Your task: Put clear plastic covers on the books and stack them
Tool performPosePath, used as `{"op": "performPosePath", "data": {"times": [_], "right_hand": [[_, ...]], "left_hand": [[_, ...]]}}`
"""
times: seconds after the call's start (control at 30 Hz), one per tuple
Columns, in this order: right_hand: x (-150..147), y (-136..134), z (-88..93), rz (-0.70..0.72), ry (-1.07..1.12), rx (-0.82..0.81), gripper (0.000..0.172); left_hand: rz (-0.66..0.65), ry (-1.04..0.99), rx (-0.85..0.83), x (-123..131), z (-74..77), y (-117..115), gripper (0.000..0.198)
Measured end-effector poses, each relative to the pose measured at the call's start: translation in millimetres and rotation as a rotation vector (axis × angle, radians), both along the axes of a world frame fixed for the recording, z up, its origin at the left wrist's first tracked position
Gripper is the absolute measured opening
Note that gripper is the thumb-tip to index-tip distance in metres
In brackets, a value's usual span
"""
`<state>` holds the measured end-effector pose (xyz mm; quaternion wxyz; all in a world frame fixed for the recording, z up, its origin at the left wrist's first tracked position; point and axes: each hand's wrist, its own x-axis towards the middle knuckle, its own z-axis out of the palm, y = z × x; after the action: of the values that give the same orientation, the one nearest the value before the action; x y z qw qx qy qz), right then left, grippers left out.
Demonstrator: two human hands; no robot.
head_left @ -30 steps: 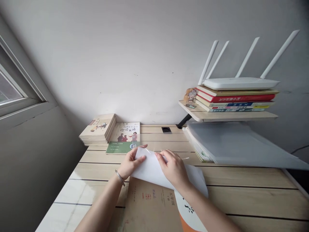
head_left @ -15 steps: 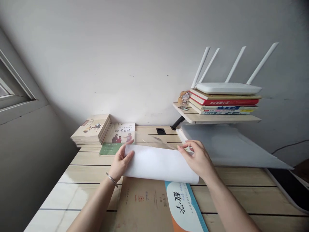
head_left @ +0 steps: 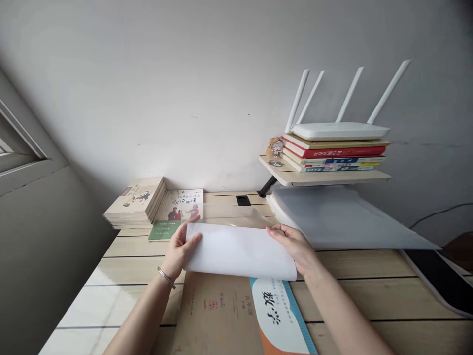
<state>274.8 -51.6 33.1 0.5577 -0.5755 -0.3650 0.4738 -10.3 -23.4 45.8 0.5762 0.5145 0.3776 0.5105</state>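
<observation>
Across the middle, a blank white sheet [head_left: 240, 251] is held up at a tilt, its lower edge over a textbook [head_left: 218, 315]. The book has a brown, blue and orange cover and lies sideways to me. Clear plastic film [head_left: 236, 214] shows beyond the sheet's upper edge. My left hand [head_left: 183, 249] grips the sheet's left end, thumb in front and fingers behind. At the upper right corner, my right hand [head_left: 290, 246] is closed on the sheet, its fingers at the top edge. Whether it also pinches the film is hidden.
A stack of books [head_left: 136, 202] and a green-and-white book [head_left: 175, 214] sit back left. To the right, a small raised shelf [head_left: 325, 177] bears books [head_left: 332, 153] and a white router [head_left: 340, 130]. Below it lie translucent plastic sheets [head_left: 343, 222], near a black-topped object [head_left: 439, 281].
My right hand's raised fingers have come down and closed at the sheet's upper right edge. The film behind stands out more. My view has shifted slightly.
</observation>
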Motion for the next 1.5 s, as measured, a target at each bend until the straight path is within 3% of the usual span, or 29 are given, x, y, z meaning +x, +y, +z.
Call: {"op": "performPosePath", "data": {"times": [0.13, 0.33, 0.43, 0.6, 0.73, 0.9, 1.0, 1.13, 1.33, 1.5], "right_hand": [[-1.5, 2.0, 0.6, -0.11, 0.007, 0.078, 0.04], [0.6, 1.7, 4.3, -0.069, 0.122, 0.11, 0.039], [1.6, 2.5, 1.3, -0.098, 0.038, 0.174, 0.038], [-0.5, 5.5, -7.9, -0.194, -0.193, 0.259, 0.038], [-0.9, 5.4, -8.8, -0.202, -0.236, 0.267, 0.037], [1.9, -2.1, 4.8, -0.03, -0.127, 0.144, 0.034], [4.5, -6.1, 10.4, -0.003, -0.122, 0.063, 0.033], [5.3, -5.6, 7.6, -0.038, -0.027, 0.017, 0.033], [-1.0, 0.3, 2.4, -0.237, 0.049, 0.124, 0.042], [-4.0, 0.7, 7.3, -0.243, 0.186, 0.151, 0.051]], "left_hand": [[0.085, 0.072, 0.027, 0.8, 2.2, 1.3, 0.051], [0.138, 0.111, -0.02, 4.8, 10.7, 2.4, 0.042], [0.167, 0.132, -0.051, 6.3, 11.5, 0.1, 0.041], [0.249, 0.175, -0.094, 4.9, -4.5, -7.5, 0.04], [0.28, 0.135, -0.071, 4.9, -19.8, -11.7, 0.04], [0.357, 0.123, -0.046, 9.6, -21.0, -16.3, 0.038], [0.376, 0.115, -0.054, 13.4, -16.3, -19.5, 0.04], [0.394, 0.131, -0.061, 15.1, -12.5, -22.1, 0.039], [0.383, 0.158, -0.071, 11.1, -12.3, -23.2, 0.038], [0.375, 0.128, -0.045, 8.4, -14.0, -22.7, 0.039]]}}
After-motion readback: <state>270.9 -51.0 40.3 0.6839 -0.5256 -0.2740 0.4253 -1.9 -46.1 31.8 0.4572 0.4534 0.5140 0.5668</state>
